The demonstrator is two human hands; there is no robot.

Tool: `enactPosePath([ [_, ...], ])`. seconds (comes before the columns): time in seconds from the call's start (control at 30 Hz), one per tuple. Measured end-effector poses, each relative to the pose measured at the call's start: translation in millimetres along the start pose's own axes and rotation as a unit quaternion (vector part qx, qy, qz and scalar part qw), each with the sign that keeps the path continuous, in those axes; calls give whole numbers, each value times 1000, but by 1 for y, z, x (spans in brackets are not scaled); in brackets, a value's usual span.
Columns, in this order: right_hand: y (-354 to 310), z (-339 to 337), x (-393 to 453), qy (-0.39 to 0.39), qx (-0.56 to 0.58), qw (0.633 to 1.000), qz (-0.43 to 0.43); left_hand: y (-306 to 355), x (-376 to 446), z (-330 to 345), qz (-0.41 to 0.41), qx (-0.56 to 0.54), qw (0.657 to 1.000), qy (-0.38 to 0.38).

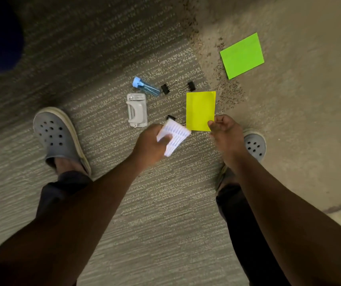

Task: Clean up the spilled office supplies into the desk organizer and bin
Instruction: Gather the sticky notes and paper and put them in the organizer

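On the carpet [107, 65], between two grey clogs, spilled office supplies are scattered around a grey hole punch [136, 110], which serves as the landmark. Just beyond the hole punch, a small clear blue tube [146, 86] with a blue cap is lying on its side. Beyond and to the right of the hole punch, two black binder clips are seen side by side, the nearer one [168, 87] almost touching the tube's end and the other [188, 88] a little further right. A third black binder clip [171, 117] is partly hidden, right of the hole punch, behind a white card of blue-printed strips [176, 135]. That card is gripped by the left hand [152, 143], thumb curled over its face, near the hole punch's lower right corner. To the right of the hole punch, a yellow sticky note [200, 110] is pinched at its lower right corner by the fingertips of the right hand [224, 129]. Well to the right of the hole punch and further away, a green sticky note [242, 55] lies flat on the paler floor [310, 100].
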State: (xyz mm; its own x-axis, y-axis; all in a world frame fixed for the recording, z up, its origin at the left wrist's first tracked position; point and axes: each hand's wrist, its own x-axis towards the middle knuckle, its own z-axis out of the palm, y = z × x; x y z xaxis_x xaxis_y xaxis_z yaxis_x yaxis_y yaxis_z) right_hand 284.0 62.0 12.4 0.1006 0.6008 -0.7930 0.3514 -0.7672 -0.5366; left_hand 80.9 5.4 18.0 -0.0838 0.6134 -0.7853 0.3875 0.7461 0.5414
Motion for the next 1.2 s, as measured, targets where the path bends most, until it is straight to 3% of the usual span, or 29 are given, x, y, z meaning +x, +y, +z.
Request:
enactPosePath([
  [0.03,-2,-1,-3,-11,36,999,11,11,0,-6,-70,-133,989,-9],
  [0.1,-8,-2,-8,-46,43,998,26,29,4,-18,-154,-321,934,-38],
  [0.17,-16,1,-12,-107,34,993,36,42,12,-27,-170,-388,904,-52],
  [0.27,-28,8,-13,-172,27,983,65,56,23,-30,-148,-371,916,-40],
  [0.33,-39,9,-4,-143,-21,987,68,64,29,-29,-126,-347,929,-19],
  [0.4,-51,4,18,-40,-129,991,24,67,33,-29,-106,-333,937,-4],
  [0.47,-62,-8,47,87,-307,947,-39,68,36,-32,-89,-329,940,2],
  [0.53,-71,-23,77,165,-387,904,-80,66,38,-35,-78,-320,944,11],
  [0.67,-83,-45,124,234,-410,877,-92,55,40,-41,-79,-325,942,42],
  [0.93,-89,-49,155,221,-415,882,35,37,33,-53,-88,-330,937,77],
  [1.03,-89,-54,150,223,-377,896,80,37,29,-59,-84,-320,941,76],
  [1.2,-92,-56,103,162,-243,956,29,54,9,-79,-99,-341,931,82],
])
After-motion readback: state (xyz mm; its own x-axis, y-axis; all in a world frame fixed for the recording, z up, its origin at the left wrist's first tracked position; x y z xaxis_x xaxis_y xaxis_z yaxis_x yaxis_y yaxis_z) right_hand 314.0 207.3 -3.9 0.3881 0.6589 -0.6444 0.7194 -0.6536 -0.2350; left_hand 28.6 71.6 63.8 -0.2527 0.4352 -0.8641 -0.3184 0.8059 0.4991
